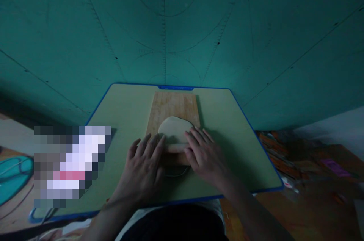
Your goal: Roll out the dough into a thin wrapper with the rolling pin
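Observation:
A flattened round sheet of pale dough (174,130) lies on a wooden cutting board (174,104). Across its near part runs a light rolling pin (176,147), turned sideways. My left hand (146,161) rests over the pin's left end, its fingers reaching forward and the thumb tucked beneath. Over the right end lies my right hand (205,154), with fingers stretched to the dough's right edge and the thumb at the pin. Both palms hide the pin's ends. A thin dough edge seems to hang past the board's near side.
The board stands on a pale table mat (241,157) with a blue rim. A pixelated bright slab (82,154) lies at the left. Behind rises a green wall (182,25) with drawn lines. A teal round thing (14,176) is at far left, a pink item (335,168) at right.

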`<action>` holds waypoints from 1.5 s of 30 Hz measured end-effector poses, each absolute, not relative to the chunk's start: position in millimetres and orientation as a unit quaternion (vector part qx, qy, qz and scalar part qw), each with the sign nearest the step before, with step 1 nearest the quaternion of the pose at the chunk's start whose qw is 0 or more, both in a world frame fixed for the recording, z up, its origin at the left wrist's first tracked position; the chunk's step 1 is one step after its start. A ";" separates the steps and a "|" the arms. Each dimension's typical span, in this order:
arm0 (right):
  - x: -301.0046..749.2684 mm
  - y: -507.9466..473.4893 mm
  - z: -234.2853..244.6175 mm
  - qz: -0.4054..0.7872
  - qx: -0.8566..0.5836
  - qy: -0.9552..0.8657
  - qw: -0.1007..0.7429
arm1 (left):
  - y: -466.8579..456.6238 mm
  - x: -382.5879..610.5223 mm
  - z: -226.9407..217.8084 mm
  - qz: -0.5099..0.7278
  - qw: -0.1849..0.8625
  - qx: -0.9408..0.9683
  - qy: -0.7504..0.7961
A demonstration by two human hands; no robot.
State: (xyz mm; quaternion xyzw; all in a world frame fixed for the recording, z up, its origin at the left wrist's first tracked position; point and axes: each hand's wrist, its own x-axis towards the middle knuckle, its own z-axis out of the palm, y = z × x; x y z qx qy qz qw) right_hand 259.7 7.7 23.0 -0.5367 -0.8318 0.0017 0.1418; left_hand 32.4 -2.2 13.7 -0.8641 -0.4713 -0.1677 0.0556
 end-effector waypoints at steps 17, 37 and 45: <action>274.2 38.8 27.7 0.100 -0.498 -0.835 0.212 | 29.9 44.4 21.7 -0.160 0.047 -0.842 -0.513; 273.7 65.8 26.8 0.058 -0.509 -0.848 0.139 | 65.3 45.8 25.3 -0.150 0.023 -0.849 -0.506; 274.4 61.1 24.9 0.056 -0.497 -0.856 0.133 | 62.5 41.0 22.6 -0.154 0.043 -0.863 -0.480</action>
